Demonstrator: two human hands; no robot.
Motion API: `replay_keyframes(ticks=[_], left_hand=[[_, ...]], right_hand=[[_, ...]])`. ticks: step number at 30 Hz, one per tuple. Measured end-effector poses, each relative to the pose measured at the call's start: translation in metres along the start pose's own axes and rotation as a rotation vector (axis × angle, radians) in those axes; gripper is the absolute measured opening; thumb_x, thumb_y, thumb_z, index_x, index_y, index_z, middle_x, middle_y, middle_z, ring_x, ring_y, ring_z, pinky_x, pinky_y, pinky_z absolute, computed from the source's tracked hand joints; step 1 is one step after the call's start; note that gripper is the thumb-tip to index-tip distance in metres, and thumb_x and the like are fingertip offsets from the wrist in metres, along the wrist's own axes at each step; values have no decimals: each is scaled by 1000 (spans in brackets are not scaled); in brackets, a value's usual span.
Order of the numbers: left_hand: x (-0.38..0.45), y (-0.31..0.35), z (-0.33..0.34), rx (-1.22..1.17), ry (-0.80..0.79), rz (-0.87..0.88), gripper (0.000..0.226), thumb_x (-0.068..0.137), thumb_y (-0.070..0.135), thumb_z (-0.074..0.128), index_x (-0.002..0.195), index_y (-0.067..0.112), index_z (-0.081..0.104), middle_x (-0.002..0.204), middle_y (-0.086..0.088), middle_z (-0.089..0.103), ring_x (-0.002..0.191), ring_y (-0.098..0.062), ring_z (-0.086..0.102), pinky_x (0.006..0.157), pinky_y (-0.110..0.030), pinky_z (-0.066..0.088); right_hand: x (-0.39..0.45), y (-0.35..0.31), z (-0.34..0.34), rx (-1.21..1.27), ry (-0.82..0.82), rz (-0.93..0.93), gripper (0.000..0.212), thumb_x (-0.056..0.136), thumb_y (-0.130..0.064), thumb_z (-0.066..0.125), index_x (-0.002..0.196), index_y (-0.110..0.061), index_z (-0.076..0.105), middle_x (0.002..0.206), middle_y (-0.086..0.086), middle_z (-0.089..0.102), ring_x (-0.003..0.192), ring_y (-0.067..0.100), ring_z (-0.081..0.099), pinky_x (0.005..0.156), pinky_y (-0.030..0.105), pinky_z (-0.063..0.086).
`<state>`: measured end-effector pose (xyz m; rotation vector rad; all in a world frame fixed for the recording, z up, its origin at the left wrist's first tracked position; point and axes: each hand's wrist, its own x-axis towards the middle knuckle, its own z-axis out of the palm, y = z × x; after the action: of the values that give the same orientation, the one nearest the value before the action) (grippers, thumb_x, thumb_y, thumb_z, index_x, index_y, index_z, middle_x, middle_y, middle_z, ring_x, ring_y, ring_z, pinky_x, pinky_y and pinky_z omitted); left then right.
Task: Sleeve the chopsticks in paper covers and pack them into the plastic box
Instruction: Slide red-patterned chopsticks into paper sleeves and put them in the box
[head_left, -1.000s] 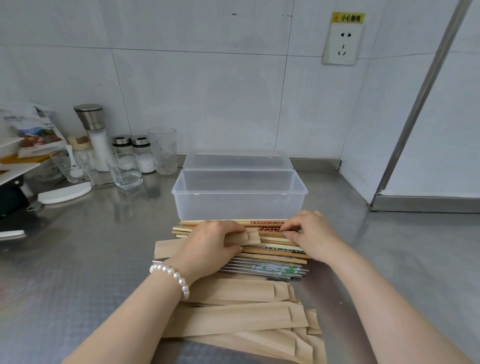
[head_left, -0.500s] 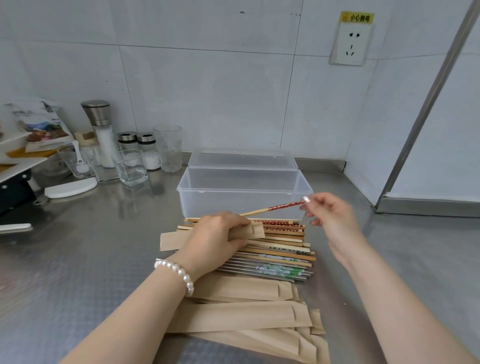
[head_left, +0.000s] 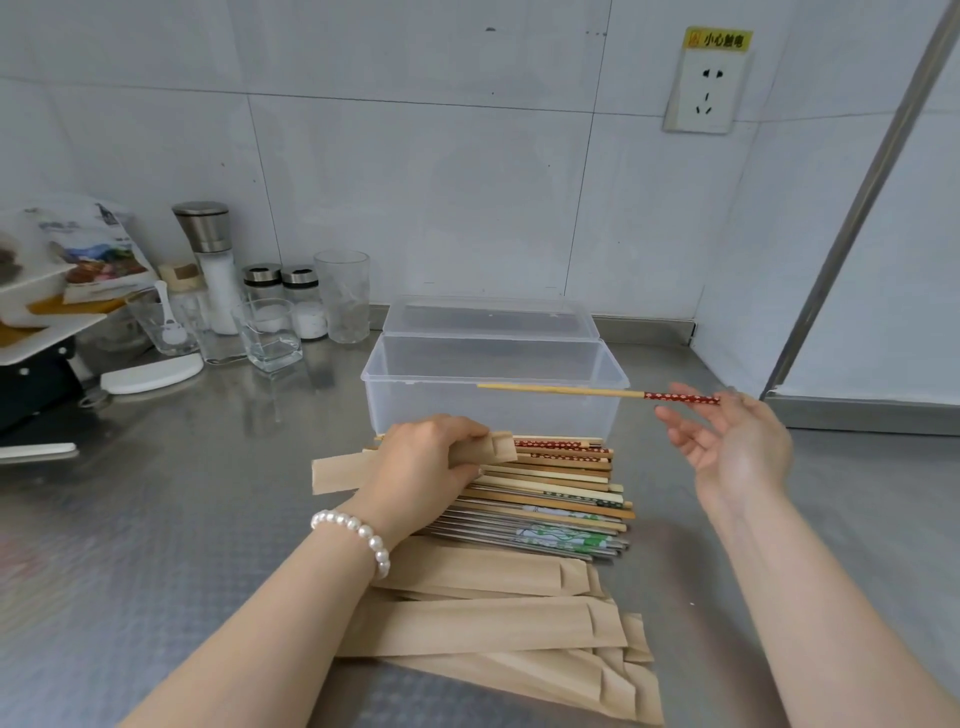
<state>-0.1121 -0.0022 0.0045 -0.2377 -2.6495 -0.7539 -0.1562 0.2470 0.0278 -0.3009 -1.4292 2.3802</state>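
Set well left of the grip on the steel counter (head_left: 156, 519): a salt grinder (head_left: 210, 265), two capped shakers (head_left: 283, 291), a tall glass (head_left: 343, 296), a square glass (head_left: 267, 335); a wall socket (head_left: 706, 85) is mounted above.

Yellow label (head_left: 718, 39) "小心触电" above the wall socket (head_left: 705, 93)

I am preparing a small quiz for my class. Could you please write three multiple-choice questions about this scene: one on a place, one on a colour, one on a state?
1. Where is the plastic box?
A. Behind the chopstick pile
B. Left of the glasses
C. On the paper covers

2. What colour is the patterned end of the lifted chopstick?
A. Green
B. Red
C. Blue

3. What does the left hand do?
A. Rests flat
B. Points
C. Grips a paper sleeve

Answers: A, the box stands beyond the chopstick pile; B, red near the right hand; C, fingers curl round the paper sleeve.
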Motion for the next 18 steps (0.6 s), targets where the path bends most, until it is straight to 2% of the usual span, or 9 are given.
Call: replay_keyframes(ticks=[4,8,13,15,18], left_hand=[[0,0,-2,-24,1,-16,38,77,22,70,113,24,62,107,4,66,100,-17,58,85,-25,42],[0,0,-2,-46,8,-16,40,76,20,71,114,24,62,109,4,65,101,-15,57,88,-23,40],[1,0,-2,-48,27,-7,40,74,19,73,112,26,63,101,4,65,95,-17,58,89,-33,45],[0,0,-2,-49,36,6,39,74,18,73,112,25,63,99,5,65,93,-17,58,88,-33,45],[0,1,-1,-54,41,26,39,74,16,73,112,24,63,97,5,64,91,-16,58,87,-32,45]], right_hand=[[-1,-2,1,1,22,4,16,97,-9,40,83,-15,45,79,14,66,43,16,61,41,17,44],[2,-3,0,-18,98,-67,18,97,-10,40,80,-15,46,62,10,63,34,12,52,37,17,39],[4,-3,-2,-1,184,-121,21,97,-12,38,79,-18,44,65,10,62,32,8,50,35,16,38],[4,-3,-1,-1,196,-142,21,97,-12,38,79,-19,44,61,8,63,32,8,51,36,17,38],[2,-3,0,-32,173,-148,19,97,-12,39,80,-18,44,68,12,62,33,10,51,35,17,38]])
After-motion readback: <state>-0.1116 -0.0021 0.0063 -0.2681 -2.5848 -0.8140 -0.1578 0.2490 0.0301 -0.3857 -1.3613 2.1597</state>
